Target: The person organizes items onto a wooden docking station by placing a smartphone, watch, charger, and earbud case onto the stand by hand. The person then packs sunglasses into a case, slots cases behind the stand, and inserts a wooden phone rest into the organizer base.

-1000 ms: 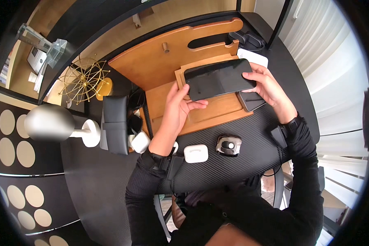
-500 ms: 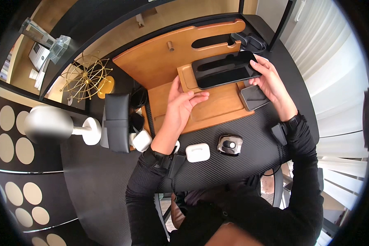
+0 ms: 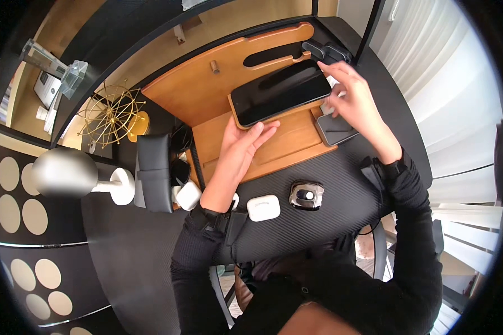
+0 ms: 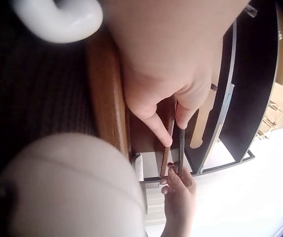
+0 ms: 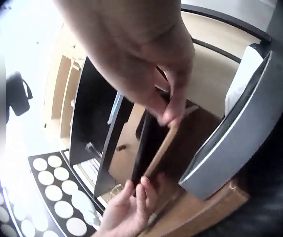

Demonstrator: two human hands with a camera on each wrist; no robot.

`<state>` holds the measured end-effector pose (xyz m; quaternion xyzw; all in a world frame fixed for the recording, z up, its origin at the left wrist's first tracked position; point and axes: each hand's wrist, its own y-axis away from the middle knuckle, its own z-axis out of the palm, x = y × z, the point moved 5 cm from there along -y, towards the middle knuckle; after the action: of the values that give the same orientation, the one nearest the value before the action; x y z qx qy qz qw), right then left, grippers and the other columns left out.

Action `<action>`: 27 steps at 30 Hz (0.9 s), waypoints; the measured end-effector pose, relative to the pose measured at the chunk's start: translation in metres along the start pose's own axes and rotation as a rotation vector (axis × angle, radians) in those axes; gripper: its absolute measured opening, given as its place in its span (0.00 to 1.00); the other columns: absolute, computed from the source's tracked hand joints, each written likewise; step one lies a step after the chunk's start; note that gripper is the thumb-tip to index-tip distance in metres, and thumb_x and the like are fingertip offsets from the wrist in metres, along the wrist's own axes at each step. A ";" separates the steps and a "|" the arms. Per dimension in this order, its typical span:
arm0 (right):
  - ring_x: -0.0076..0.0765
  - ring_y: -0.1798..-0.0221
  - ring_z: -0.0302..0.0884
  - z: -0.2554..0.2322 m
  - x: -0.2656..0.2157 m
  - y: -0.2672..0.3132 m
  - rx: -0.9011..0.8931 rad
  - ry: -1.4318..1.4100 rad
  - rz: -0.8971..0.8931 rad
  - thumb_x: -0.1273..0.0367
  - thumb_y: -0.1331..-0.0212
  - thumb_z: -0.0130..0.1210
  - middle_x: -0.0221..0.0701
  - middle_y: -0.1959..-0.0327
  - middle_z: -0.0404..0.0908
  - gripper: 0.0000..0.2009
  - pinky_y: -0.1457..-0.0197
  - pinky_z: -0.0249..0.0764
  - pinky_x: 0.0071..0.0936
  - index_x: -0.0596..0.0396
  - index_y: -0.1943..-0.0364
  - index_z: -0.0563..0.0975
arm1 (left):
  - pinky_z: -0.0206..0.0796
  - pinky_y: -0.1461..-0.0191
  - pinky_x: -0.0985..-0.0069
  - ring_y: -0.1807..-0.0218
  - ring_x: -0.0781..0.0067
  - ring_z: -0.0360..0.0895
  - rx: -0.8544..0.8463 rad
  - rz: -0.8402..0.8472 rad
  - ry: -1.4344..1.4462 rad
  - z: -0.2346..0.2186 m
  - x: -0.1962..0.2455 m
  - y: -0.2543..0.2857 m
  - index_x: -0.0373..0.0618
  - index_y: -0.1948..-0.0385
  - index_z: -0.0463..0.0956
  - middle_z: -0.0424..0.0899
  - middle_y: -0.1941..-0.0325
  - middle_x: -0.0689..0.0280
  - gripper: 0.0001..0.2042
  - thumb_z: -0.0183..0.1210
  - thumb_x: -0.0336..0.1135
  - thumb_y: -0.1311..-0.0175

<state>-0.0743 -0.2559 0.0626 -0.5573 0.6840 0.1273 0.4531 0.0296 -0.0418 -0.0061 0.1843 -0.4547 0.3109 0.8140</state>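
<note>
A black phone (image 3: pixel 279 92) lies on a thin wooden tray (image 3: pixel 238 120), both raised above the base of a wooden stand (image 3: pixel 285 146). The left hand (image 3: pixel 239 146) holds the tray and phone at their near left corner, thumb on the phone side, fingers below. At the far right corner, the right hand (image 3: pixel 355 103) has its thumb and fingertips at the edge. In the left wrist view the phone (image 4: pixel 181 143) and the tray (image 4: pixel 165 160) are seen edge-on, one against the other. The right wrist view shows the right fingertips pinching the tray's edge (image 5: pixel 162 148).
A grey pad (image 3: pixel 335 131) sits at the stand's right side. In front are a white earbud case (image 3: pixel 263 207) and a dark, shiny case (image 3: pixel 306 195). To the left are a black case (image 3: pixel 154 173), a white lamp (image 3: pixel 122 186) and a gold wire ornament (image 3: pixel 113 114).
The phone has come down onto the tray and now covers most of it. The right hand has shifted from gripping the phone's side to the far corner, and the left hand has stayed at the tray.
</note>
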 end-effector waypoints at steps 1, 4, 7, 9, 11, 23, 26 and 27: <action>0.31 0.66 0.83 -0.001 0.003 -0.004 0.001 -0.007 0.004 0.79 0.52 0.59 0.39 0.50 0.76 0.26 0.61 0.79 0.24 0.63 0.43 0.74 | 0.72 0.36 0.65 0.43 0.54 0.78 -0.014 0.004 -0.009 0.000 0.001 -0.001 0.38 0.41 0.60 0.74 0.43 0.53 0.18 0.51 0.24 0.31; 0.42 0.66 0.81 -0.009 0.018 -0.019 -0.025 0.302 -0.031 0.75 0.51 0.54 0.36 0.65 0.81 0.19 0.60 0.76 0.33 0.54 0.51 0.80 | 0.73 0.37 0.65 0.43 0.54 0.78 -0.034 0.007 -0.016 0.000 0.000 -0.002 0.38 0.42 0.60 0.75 0.43 0.54 0.17 0.50 0.26 0.29; 0.45 0.62 0.83 -0.029 0.043 -0.043 -0.132 0.281 0.028 0.75 0.49 0.51 0.42 0.68 0.84 0.15 0.58 0.77 0.35 0.55 0.56 0.82 | 0.74 0.38 0.66 0.43 0.55 0.78 -0.012 0.005 -0.022 0.001 0.001 0.001 0.39 0.41 0.61 0.76 0.43 0.55 0.16 0.50 0.30 0.28; 0.46 0.61 0.83 -0.042 0.063 -0.064 0.069 0.429 -0.015 0.72 0.47 0.52 0.45 0.66 0.84 0.12 0.56 0.77 0.35 0.57 0.60 0.82 | 0.74 0.40 0.67 0.43 0.55 0.78 0.001 0.000 -0.035 0.001 0.000 0.000 0.40 0.41 0.63 0.76 0.43 0.55 0.16 0.50 0.33 0.27; 0.49 0.59 0.82 -0.035 0.094 -0.084 -0.010 0.351 -0.084 0.67 0.44 0.55 0.46 0.64 0.84 0.12 0.54 0.76 0.36 0.58 0.59 0.82 | 0.75 0.41 0.66 0.43 0.55 0.78 -0.011 0.003 -0.057 0.000 -0.002 -0.001 0.41 0.42 0.63 0.76 0.43 0.56 0.16 0.48 0.35 0.26; 0.50 0.47 0.76 -0.008 0.103 -0.084 -0.300 0.523 0.002 0.64 0.55 0.68 0.43 0.54 0.79 0.25 0.45 0.71 0.37 0.62 0.51 0.78 | 0.76 0.43 0.62 0.44 0.54 0.78 -0.049 0.005 -0.036 -0.003 -0.007 0.000 0.44 0.42 0.62 0.75 0.43 0.58 0.15 0.47 0.37 0.25; 0.28 0.61 0.75 -0.024 0.104 -0.091 -0.186 0.022 0.113 0.69 0.51 0.68 0.33 0.65 0.81 0.18 0.53 0.72 0.26 0.65 0.58 0.77 | 0.77 0.44 0.61 0.44 0.53 0.78 -0.061 0.007 -0.040 -0.005 -0.007 -0.002 0.44 0.42 0.61 0.75 0.43 0.58 0.15 0.47 0.36 0.25; 0.28 0.61 0.75 -0.025 0.103 -0.090 -0.192 0.026 0.114 0.69 0.51 0.68 0.33 0.65 0.81 0.18 0.53 0.72 0.26 0.65 0.58 0.77 | 0.77 0.44 0.61 0.44 0.53 0.78 -0.054 0.002 -0.044 -0.005 -0.008 -0.001 0.44 0.42 0.61 0.75 0.43 0.57 0.15 0.47 0.36 0.25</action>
<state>-0.0038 -0.3704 0.0276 -0.5598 0.7051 0.2108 0.3808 0.0305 -0.0419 -0.0154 0.1684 -0.4810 0.2951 0.8082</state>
